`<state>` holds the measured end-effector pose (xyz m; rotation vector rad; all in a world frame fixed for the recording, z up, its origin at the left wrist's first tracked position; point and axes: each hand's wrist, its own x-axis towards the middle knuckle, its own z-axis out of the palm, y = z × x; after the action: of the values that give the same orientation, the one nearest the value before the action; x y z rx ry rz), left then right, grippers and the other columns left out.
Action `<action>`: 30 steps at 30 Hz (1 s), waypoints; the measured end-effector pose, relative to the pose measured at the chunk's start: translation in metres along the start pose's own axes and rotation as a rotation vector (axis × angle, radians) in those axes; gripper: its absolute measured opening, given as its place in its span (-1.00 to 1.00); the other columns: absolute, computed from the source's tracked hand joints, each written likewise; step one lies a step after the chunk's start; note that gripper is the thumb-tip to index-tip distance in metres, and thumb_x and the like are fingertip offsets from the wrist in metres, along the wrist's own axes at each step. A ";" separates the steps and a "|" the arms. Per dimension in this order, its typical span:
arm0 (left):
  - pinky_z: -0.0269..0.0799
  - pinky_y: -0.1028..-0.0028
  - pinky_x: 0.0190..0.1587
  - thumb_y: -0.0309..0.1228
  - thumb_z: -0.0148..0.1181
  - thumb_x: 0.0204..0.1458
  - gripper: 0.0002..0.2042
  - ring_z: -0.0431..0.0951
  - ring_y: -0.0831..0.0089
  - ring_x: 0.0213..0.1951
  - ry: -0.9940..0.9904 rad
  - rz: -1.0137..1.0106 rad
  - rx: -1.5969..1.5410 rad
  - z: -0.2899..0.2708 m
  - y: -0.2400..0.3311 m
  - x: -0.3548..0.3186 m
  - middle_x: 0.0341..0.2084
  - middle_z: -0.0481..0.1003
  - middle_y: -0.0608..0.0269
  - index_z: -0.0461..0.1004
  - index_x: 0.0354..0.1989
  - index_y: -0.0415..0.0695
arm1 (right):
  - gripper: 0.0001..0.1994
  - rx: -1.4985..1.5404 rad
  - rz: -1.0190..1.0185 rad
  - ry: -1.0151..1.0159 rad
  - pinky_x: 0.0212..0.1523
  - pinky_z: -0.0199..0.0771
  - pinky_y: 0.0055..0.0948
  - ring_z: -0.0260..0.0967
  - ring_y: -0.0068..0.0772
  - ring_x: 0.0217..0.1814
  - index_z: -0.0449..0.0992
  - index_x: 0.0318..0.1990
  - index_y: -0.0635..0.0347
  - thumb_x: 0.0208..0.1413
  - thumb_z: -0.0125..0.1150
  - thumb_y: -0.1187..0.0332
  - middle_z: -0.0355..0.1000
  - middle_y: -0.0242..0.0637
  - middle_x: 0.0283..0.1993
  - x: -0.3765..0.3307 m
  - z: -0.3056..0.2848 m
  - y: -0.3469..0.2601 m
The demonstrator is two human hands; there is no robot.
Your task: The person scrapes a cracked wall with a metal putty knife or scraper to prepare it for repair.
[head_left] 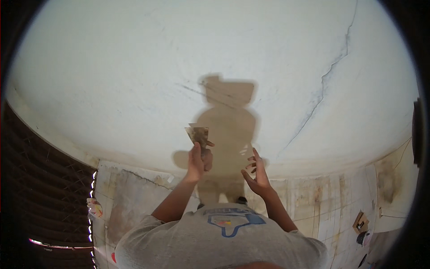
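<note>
scraper point(197, 134) in the left hand point(199, 162), blade pointing away from the body

the scraper rises out of the left hand toward the pale wall point(134, 67), its long axis running away from the person and leaning slightly left, the broad blade edge farthest out. the left hand is wrapped around its narrow end, thumb laid along the near face. the right hand point(257, 177) stands to the right, well apart from the scraper, fingers spread and apparently grasping nothing. the long jagged crack point(322, 85) lies up and to the right of the scraper, so in this view the right hand is nearer to it than the tool is.

the handle is hidden by the fingers. a second pale edge shows behind the blade's upper left corner; whether it is another blade is hard to tell. so is whether the blade touches the wall. the person's shadow point(228, 123) darkens the area behind both hands, and the shirt point(215, 246) hides most of the footwear point(242, 200). a small dark object point(362, 238) beside the cardboard box point(359, 222) is unclear.
</note>
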<state>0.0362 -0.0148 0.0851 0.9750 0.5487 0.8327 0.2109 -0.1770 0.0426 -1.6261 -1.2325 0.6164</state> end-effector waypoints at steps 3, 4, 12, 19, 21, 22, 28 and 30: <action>-0.15 0.54 -0.81 0.13 -0.29 0.24 -0.45 -0.05 0.64 -0.84 0.056 0.048 0.027 0.024 0.044 0.030 -0.83 0.06 0.49 0.36 -0.35 -0.17 | -0.19 -0.017 0.007 0.109 -0.16 0.30 -0.43 0.23 -0.41 -0.10 -0.08 0.40 0.14 0.03 0.25 0.43 0.20 -0.19 0.06 -0.001 -0.023 0.020; -0.15 0.54 -0.81 0.13 -0.29 0.24 -0.45 -0.05 0.64 -0.84 0.057 0.054 0.027 0.036 0.061 0.038 -0.83 0.06 0.49 0.36 -0.35 -0.17 | -0.21 0.020 0.026 0.121 -0.17 0.30 -0.44 0.24 -0.42 -0.12 -0.07 0.39 0.14 0.04 0.24 0.44 0.21 -0.20 0.06 -0.003 -0.028 0.023; -0.12 0.59 -0.84 0.14 -0.21 0.22 -0.47 0.04 0.62 -0.88 0.221 0.089 0.147 0.053 0.030 0.051 -0.85 0.16 0.40 0.29 -0.53 -0.10 | -0.46 0.032 -0.035 -0.090 -0.28 0.36 -0.46 0.39 -0.45 -0.27 0.19 0.24 0.18 0.07 0.17 0.48 0.38 -0.26 -0.13 -0.006 -0.027 0.030; -0.01 0.48 -0.83 0.02 -0.13 0.22 -0.67 0.11 0.56 -0.84 0.278 -0.647 0.211 -0.066 -0.079 0.005 -0.82 0.11 0.40 0.23 -0.40 0.03 | -0.49 0.070 0.024 -0.362 -0.17 0.42 -0.29 0.42 -0.25 -0.21 0.22 0.22 0.13 0.09 0.14 0.41 0.44 -0.17 -0.22 -0.002 0.000 0.029; 0.02 0.42 -0.82 -0.07 -0.14 0.19 -0.72 0.16 0.50 -0.81 0.352 -0.657 0.566 -0.094 -0.114 -0.026 -0.75 0.21 0.34 0.24 -0.28 -0.03 | -0.50 -0.049 0.033 -0.472 -0.20 0.42 -0.37 0.41 -0.29 -0.25 0.24 0.21 0.20 0.10 0.15 0.35 0.44 -0.15 -0.19 -0.003 0.009 0.035; 0.10 0.41 -0.77 -0.11 -0.09 0.18 -0.73 0.21 0.48 -0.77 0.356 -0.417 0.913 -0.136 -0.153 -0.054 -0.69 0.26 0.30 0.24 -0.23 -0.08 | -0.50 -0.053 0.029 -0.469 -0.20 0.42 -0.37 0.41 -0.29 -0.25 0.24 0.21 0.20 0.10 0.15 0.35 0.44 -0.15 -0.19 -0.005 0.015 0.036; 0.39 0.34 -0.43 -0.37 0.01 0.11 -0.75 0.48 0.36 -0.48 0.139 -0.420 0.903 -0.106 -0.120 -0.100 -0.48 0.43 0.08 0.23 -0.11 -0.23 | -0.32 -0.245 0.116 -0.688 -0.09 0.42 -0.24 0.43 -0.10 -0.14 0.19 0.24 0.25 0.01 0.20 0.08 0.43 -0.02 -0.12 -0.028 0.033 0.047; 0.42 0.34 -0.36 -0.43 0.00 0.10 -0.77 0.50 0.36 -0.43 0.039 -0.298 0.811 -0.107 -0.125 -0.097 -0.45 0.45 0.05 0.22 -0.11 -0.24 | -0.29 -0.335 0.127 -0.619 -0.03 0.40 -0.16 0.42 0.03 -0.06 0.20 0.23 0.25 -0.03 0.23 0.04 0.41 0.08 -0.06 -0.043 0.044 0.073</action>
<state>-0.0535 -0.0789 -0.0713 1.5606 1.0779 0.3439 0.1909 -0.2013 -0.0478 -1.8695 -1.7585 1.0951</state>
